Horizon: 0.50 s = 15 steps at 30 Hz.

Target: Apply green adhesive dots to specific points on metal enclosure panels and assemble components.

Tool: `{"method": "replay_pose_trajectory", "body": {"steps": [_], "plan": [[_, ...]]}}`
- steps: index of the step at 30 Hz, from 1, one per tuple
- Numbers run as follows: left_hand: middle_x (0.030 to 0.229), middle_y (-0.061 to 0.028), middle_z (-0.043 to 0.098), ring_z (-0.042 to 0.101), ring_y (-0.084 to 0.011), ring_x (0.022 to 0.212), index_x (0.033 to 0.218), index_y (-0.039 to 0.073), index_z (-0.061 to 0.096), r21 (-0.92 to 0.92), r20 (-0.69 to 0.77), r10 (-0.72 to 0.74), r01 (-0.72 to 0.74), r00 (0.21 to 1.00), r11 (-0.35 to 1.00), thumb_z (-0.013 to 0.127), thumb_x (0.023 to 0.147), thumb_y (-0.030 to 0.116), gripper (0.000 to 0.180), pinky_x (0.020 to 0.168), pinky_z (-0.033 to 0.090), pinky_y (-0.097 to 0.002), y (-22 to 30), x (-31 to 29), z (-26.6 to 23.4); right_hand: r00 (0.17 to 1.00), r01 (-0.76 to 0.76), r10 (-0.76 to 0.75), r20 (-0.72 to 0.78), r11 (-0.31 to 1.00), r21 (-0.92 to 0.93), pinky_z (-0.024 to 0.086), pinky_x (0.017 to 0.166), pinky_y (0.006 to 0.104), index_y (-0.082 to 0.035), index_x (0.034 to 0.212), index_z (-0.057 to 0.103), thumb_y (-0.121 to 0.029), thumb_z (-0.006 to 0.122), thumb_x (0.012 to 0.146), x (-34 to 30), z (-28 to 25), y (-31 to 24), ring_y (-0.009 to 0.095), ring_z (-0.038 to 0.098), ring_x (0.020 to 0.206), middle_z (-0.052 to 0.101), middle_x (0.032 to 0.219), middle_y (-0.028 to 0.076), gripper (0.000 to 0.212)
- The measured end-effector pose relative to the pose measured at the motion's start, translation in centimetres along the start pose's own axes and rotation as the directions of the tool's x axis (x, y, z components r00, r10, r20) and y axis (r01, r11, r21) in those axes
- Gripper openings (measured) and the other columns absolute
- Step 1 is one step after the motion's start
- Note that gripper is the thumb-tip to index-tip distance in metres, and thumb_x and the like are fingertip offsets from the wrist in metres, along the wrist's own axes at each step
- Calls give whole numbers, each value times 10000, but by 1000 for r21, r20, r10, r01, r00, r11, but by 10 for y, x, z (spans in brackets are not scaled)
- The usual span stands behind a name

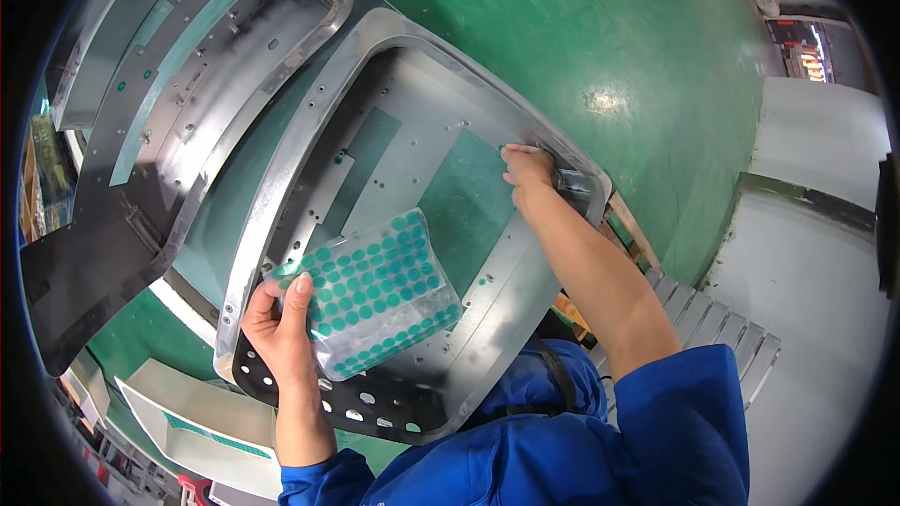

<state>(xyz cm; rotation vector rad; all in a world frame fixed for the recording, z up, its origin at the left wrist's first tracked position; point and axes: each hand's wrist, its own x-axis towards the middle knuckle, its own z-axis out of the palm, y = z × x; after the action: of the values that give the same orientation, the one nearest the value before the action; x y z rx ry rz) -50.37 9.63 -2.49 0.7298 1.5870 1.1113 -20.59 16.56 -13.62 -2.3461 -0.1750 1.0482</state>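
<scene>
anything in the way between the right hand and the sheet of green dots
Nothing visible: the right hand is at the far right inside the metal shell, and the gap to the sheet of green dots, held by the left hand, looks unobstructed.

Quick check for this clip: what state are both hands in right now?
Left hand: closed, holding the sheet of green dots.
Right hand: fingers bent, over the metal housing; whether it grips anything cannot be told.
</scene>
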Motion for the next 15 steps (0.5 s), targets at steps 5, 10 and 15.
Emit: {"method": "replay_pose_trajectory", "body": {"steps": [5,10,15], "plan": [[728,15,590,477,-38,650,741,28,593,4,-6,-3,3,1000,1000,670,754,64,86,623,358,-162,0,-1,1,1000,22,-22,-1,1000,-11,454,697,303,-73,821,602,-83,619,758,-4,0,-2,157,541,840,593,891,30,66],[733,12,591,484,-40,655,746,28,591,-4,-15,-7,7,1000,1000,666,757,60,82,627,364,-162,-4,0,0,999,41,-41,2,999,5,451,682,307,-70,816,600,-89,615,757,-4,0,0,165,541,819,589,871,33,63],[735,11,592,488,-41,656,744,28,587,5,4,-10,10,1000,1000,661,761,56,81,627,366,-162,-2,0,-1,999,45,-45,2,999,-9,450,689,315,-67,830,604,-87,613,758,3,0,4,169,539,825,589,876,37,75]]}}
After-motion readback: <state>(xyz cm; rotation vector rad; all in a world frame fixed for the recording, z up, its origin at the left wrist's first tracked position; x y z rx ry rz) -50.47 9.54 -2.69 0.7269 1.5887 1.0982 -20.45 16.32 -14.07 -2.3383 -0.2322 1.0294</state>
